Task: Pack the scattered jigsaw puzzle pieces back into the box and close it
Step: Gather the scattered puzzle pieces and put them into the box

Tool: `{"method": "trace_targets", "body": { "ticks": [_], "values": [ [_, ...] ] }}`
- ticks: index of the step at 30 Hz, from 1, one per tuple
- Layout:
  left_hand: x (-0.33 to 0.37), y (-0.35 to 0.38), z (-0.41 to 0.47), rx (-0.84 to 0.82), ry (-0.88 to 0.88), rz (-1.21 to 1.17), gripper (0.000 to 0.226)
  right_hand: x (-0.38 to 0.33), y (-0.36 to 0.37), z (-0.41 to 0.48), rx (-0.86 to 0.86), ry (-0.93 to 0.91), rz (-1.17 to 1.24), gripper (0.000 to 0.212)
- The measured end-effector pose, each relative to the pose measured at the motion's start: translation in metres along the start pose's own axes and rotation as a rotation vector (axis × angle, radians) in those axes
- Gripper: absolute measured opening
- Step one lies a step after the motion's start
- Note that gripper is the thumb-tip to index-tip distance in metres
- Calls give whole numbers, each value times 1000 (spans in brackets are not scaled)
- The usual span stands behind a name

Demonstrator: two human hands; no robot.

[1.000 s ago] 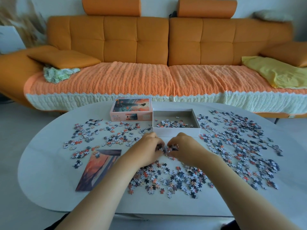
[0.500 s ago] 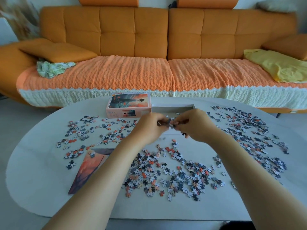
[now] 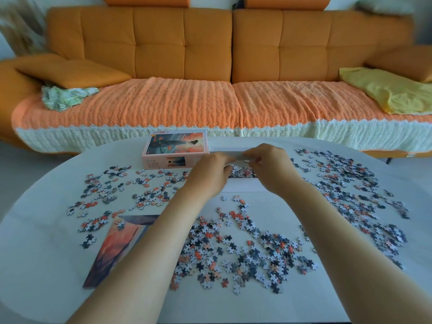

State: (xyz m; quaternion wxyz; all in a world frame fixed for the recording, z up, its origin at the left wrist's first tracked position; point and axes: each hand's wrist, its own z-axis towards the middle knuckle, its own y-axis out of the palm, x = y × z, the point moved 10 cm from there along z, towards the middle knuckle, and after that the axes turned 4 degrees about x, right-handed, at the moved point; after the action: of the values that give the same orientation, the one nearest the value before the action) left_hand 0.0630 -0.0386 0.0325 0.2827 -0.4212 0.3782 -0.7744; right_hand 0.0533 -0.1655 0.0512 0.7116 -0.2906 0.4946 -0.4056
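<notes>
Hidden: the open box (image 3: pixel 243 184) sits mostly behind both hands, so only its white front wall and a strip of the far rim show.
Hard to see: the fingertips are blurry, and I cannot tell if any piece is pinched between them.
Left hand (image 3: pixel 209 175): over the box, fingers curled down and bunched together.
Right hand (image 3: pixel 272 167): over the box too, fingers bent in toward the left hand, nearly touching it.
Pieces in box (image 3: pixel 240 171): a small heap peeks out between the hands.
Loose pieces (image 3: pixel 243 251): a big pile lies near the person (grey, white and orange bits), with more spread out on the left (image 3: pixel 112 190) and the right (image 3: pixel 350 183).
Lid (image 3: pixel 176 152): pink, with a picture on top, lying just left of the box.
Poster (image 3: pixel 117 249): an orange picture sheet lies flat at the left, partly under the left arm, with a few pieces on it.
Table (image 3: pixel 46 265): white and round-edged.
Room: an orange sofa (image 3: pixel 182 43) stands behind the table, with a knitted orange cover (image 3: pixel 163 106) and a yellow cloth (image 3: pixel 388 92) at the right.
</notes>
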Motion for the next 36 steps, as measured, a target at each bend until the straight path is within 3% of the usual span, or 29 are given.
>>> {"method": "trace_targets", "body": {
  "ticks": [3,7,11,13,17,21,26,28,30,33,36],
  "values": [
    [5,0,-4,22,42,81,33,0,2,-6,-24,-24,-58,26],
    [9,11,-15,-83,122,199,31,-6,22,-23,-265,-68,-84,31],
    [17,-13,-29,71,172,157,28,-19,-4,-28,-39,-172,-39,28],
    [23,-22,-42,104,193,126,21,-31,-5,-36,-62,-231,-13,27],
    [19,-8,-67,-83,72,-14,13,-36,21,-61,-267,-256,-65,33],
    [15,15,-89,-284,26,27,29,-29,43,-85,-436,-206,-109,52],
    [20,9,-103,-353,-45,-104,29,-18,31,-98,-446,-108,-52,58],
    [25,8,-109,-379,-45,-97,39,-15,19,-105,-445,-77,-17,52],
    [31,14,-119,-464,-17,-12,72,-13,1,-113,-436,-69,-6,42],
    [36,28,-136,-589,30,164,114,1,-9,-132,-568,-25,-135,68],
    [42,33,-141,-551,87,263,116,17,-4,-152,-672,98,-196,87]
  ]
}}
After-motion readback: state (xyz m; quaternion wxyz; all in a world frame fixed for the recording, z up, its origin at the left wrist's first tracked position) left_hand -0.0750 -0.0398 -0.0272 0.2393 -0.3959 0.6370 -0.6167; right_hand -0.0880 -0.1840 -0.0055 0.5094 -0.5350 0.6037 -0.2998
